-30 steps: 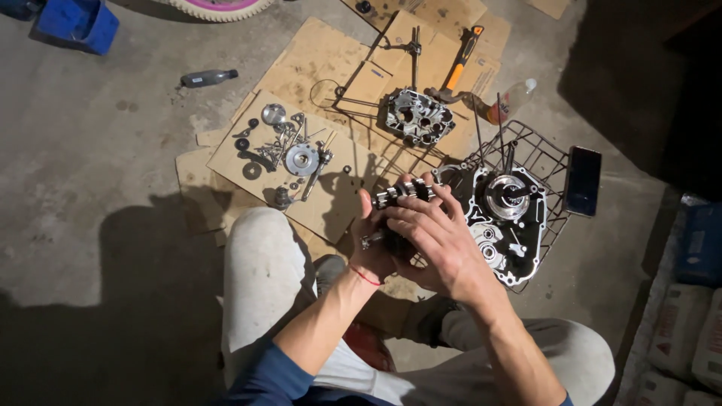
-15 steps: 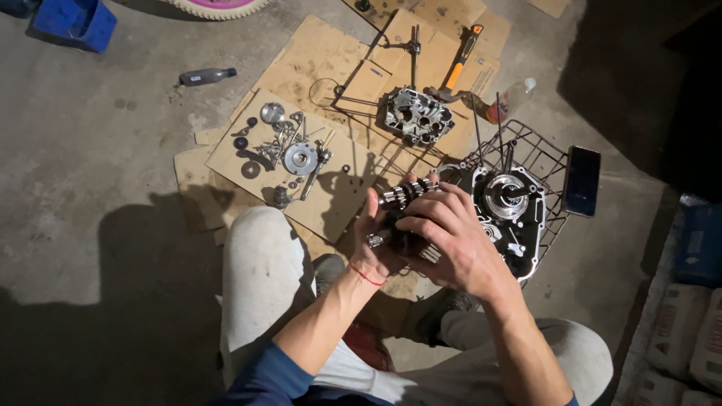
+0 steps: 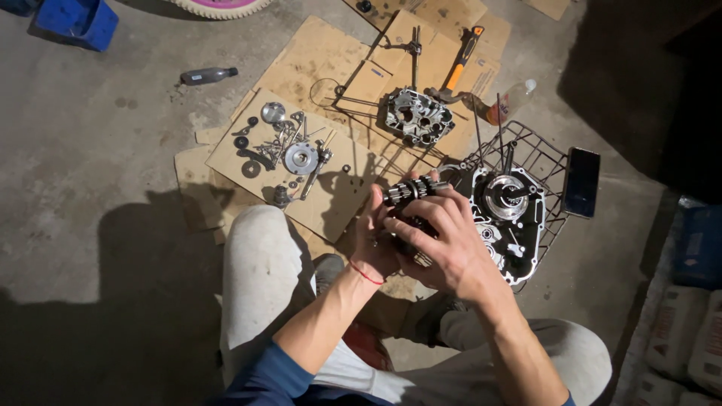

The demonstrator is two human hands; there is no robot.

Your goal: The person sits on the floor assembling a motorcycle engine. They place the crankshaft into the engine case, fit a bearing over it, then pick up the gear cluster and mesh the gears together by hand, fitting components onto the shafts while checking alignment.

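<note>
Both of my hands close around a metal gear shaft assembly (image 3: 412,191), held above my knees. My left hand (image 3: 377,242) grips it from underneath and has a red string at the wrist. Over the top lies my right hand (image 3: 440,239), its fingers wrapped on the lower gears. One end of the shaft with stacked gears sticks out above my fingers. Just right of my hands an open engine crankcase half (image 3: 505,218) rests on a wire basket (image 3: 543,162).
Cardboard sheets (image 3: 331,60) on the concrete floor carry several loose gears, washers and bolts (image 3: 289,150), a second engine casing (image 3: 417,116) and an orange-handled hammer (image 3: 459,66). A dark phone (image 3: 582,182) lies at the basket's right; a grey bottle (image 3: 207,75) and blue crate (image 3: 75,21) lie at far left.
My hands have turned the gear shaft slightly and shifted their grip. My right hand now covers more of its lower part.
</note>
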